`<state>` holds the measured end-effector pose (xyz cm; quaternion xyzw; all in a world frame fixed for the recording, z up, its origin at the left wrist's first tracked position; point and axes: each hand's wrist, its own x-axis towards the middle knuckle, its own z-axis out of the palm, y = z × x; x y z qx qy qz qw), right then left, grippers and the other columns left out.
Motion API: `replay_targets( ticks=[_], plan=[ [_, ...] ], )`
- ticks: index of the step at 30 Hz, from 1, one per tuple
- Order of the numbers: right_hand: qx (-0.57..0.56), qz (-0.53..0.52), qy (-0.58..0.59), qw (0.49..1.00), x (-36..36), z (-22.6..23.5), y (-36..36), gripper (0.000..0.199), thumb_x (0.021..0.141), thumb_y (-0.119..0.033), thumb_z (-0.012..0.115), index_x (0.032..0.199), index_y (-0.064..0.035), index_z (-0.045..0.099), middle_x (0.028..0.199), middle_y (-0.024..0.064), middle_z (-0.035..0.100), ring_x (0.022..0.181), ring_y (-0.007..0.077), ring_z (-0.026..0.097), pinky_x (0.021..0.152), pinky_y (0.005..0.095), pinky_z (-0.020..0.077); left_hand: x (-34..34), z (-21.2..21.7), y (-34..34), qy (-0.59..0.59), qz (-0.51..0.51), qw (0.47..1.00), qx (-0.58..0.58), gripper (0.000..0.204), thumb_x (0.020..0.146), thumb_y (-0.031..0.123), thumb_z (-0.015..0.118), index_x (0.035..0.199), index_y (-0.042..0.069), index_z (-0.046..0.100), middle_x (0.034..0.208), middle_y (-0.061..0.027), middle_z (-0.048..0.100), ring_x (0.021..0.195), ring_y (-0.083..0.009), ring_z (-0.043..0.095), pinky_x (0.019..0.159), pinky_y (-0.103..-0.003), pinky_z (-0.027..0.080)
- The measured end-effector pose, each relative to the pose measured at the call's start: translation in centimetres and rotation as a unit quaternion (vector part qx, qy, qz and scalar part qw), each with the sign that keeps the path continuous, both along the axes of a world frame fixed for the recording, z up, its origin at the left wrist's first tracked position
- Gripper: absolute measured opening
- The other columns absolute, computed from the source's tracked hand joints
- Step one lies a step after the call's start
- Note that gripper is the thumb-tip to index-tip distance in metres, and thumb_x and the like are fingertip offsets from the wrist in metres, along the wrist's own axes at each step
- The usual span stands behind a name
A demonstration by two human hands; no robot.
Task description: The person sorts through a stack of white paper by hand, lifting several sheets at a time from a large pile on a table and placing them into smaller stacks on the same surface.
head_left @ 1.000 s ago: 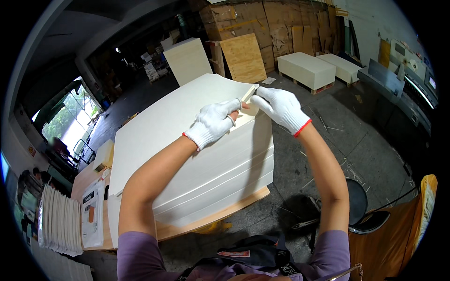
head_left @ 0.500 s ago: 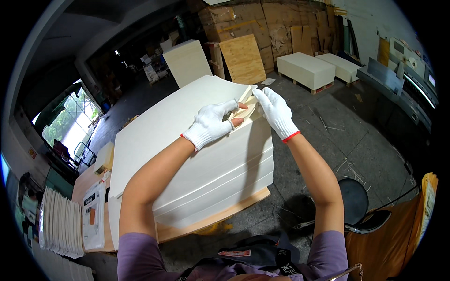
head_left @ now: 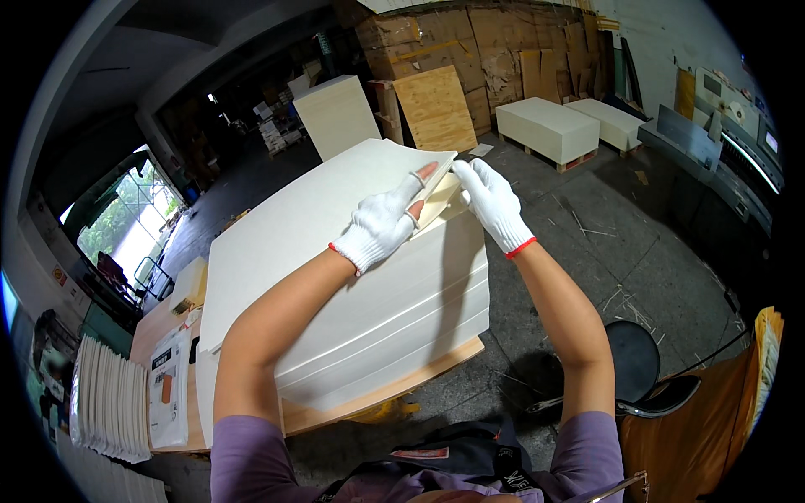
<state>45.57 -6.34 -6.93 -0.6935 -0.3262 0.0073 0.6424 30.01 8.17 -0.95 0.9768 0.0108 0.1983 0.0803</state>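
A tall stack of large white paper sheets point(head_left: 302, 218) stands in front of me, its near right corner lifted and curled. Across the top lies my left hand point(head_left: 381, 222), in a white knitted glove that leaves the thumb and forefinger tips bare. Those two fingers are stretched apart at the edge of the raised sheets point(head_left: 433, 191); its other fingers are hard to make out. My right hand point(head_left: 490, 201), in a white glove with a red cuff, is closed at the lifted corner, fingertips pinching the sheets. A gap shows between the raised sheets and the pile below.
The stack rests on a wooden board point(head_left: 419, 377). A table point(head_left: 151, 323) with bundled sheets point(head_left: 109, 398) is at left. To the right are a black stool point(head_left: 631, 360) and a machine point(head_left: 713, 159). Palletised stacks point(head_left: 549, 130) and a plywood panel point(head_left: 436, 109) stand farther back.
My left forefinger has moved up and straightened along the sheet edge, and the thumb has shifted up and left. The raised sheets curl less over the gap. My right hand has barely moved.
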Motion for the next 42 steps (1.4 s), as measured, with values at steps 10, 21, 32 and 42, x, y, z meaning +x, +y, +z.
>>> replay_targets(
  ticks=[10,21,32,42],
  plan=[
    [0.006,-0.025,-0.031,0.999,0.3,-1.2,0.5,0.041,0.097,-0.046,0.057,0.09,-0.006,0.064,0.073,0.0057,0.065,0.07,0.0175,0.061,0.07,0.0336,0.0465,4.2,0.3,1.4,0.032,0.032,0.999,0.029,0.043,0.099,0.031,0.055,0.14,0.02,0.051,0.111,-0.0177,0.072,0.095,-0.04,0.069,0.084,-0.048,0.052],
    [0.005,0.011,0.039,0.999,0.6,-0.9,-0.5,0.046,0.096,-0.052,0.057,0.092,-0.0077,0.069,0.078,0.0047,0.068,0.072,0.0148,0.062,0.07,0.0325,0.047,1.2,0.9,-0.7,0.12,0.018,0.982,-0.142,0.046,0.092,0.025,0.068,0.137,0.019,0.058,0.107,-0.0157,0.073,0.09,-0.0252,0.071,0.08,-0.036,0.055],
    [-0.244,-0.052,-0.398,0.883,0.7,1.7,-3.4,0.047,0.096,-0.054,0.053,0.089,-0.0093,0.064,0.087,0.0148,0.068,0.083,0.0367,0.065,0.072,0.0458,0.0513,1.2,-0.5,1.2,0.034,0.002,0.997,-0.074,0.036,0.098,0.023,0.05,0.131,0.024,0.063,0.088,-0.0103,0.072,0.075,-0.0272,0.069,0.075,-0.041,0.053],
    [-0.07,0.038,-0.015,0.997,0.2,1.0,0.0,0.051,0.102,-0.052,0.046,0.115,-0.0074,0.068,0.081,0.0097,0.066,0.074,0.0235,0.063,0.075,0.0345,0.0483,1.7,-0.8,1.8,0.038,-0.006,0.995,-0.092,0.032,0.095,0.028,0.06,0.124,0.018,0.067,0.102,-0.012,0.073,0.09,-0.0261,0.07,0.085,-0.036,0.053]
  ],
)
